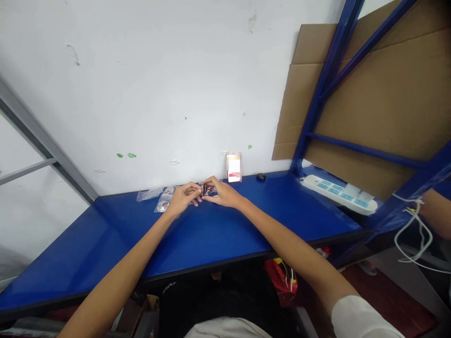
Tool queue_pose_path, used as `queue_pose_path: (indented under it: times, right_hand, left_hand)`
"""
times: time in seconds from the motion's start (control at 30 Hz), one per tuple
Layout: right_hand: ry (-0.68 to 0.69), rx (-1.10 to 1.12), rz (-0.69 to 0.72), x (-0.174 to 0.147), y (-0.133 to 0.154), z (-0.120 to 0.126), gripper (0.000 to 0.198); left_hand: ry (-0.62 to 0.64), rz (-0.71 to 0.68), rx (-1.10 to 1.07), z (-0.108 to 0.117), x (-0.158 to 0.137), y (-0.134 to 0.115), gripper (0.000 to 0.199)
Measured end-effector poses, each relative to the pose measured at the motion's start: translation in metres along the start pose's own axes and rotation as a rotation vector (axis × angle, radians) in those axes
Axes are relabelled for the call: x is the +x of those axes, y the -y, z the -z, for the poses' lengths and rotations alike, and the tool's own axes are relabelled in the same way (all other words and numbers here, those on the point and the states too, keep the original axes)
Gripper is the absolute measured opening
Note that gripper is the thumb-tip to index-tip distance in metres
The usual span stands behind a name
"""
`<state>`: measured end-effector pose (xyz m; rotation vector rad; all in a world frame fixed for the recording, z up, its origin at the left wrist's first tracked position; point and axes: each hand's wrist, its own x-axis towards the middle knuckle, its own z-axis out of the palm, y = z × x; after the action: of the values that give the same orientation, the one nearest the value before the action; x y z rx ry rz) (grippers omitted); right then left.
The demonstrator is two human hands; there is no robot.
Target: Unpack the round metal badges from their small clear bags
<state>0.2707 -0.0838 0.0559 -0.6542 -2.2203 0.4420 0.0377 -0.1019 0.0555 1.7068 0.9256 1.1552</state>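
Observation:
Both hands meet over the blue table (211,230), close to the wall. My right hand (223,193) pinches a small dark, flat object (204,189) on edge between thumb and fingers; its kind is too small to make out. My left hand (185,196) has its fingers drawn together against the object's left side, and whether it also grips the piece is hard to see. Clear plastic packets (163,205) with round, red-marked silvery items lie beside and partly behind the hands. A crumpled clear bag (150,194) is further left.
A phone-like lit screen (234,168) leans against the wall, with a small black object (260,176) to its right. A white power strip (340,193) lies by the blue frame (319,94) and cardboard (380,89). Another person's arm (439,211) shows at far right.

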Motion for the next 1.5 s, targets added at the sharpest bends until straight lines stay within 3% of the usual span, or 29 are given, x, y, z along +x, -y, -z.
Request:
queue_pose_path:
  times: [0.4,0.6,0.87,1.5]
  right_hand:
    - [-0.015,-0.039,0.028,0.0016,0.0005,0.0005,0.053]
    - [-0.041,-0.069,0.062,0.0011,-0.0021,0.0002,0.053]
    - [-0.021,-0.068,0.114,0.0023,-0.0004,-0.0016,0.049]
    - [-0.004,-0.085,0.117,0.0021,0.0034,-0.0058,0.051]
  left_hand:
    - [0.016,0.008,-0.074,-0.0001,-0.0008,-0.0033,0.037]
    - [0.088,0.075,-0.077,-0.0030,0.0003,0.0032,0.046]
    - [0.119,0.042,-0.048,-0.0028,0.0012,0.0045,0.052]
    - [0.083,0.044,-0.012,-0.0004,0.0004,0.0046,0.059]
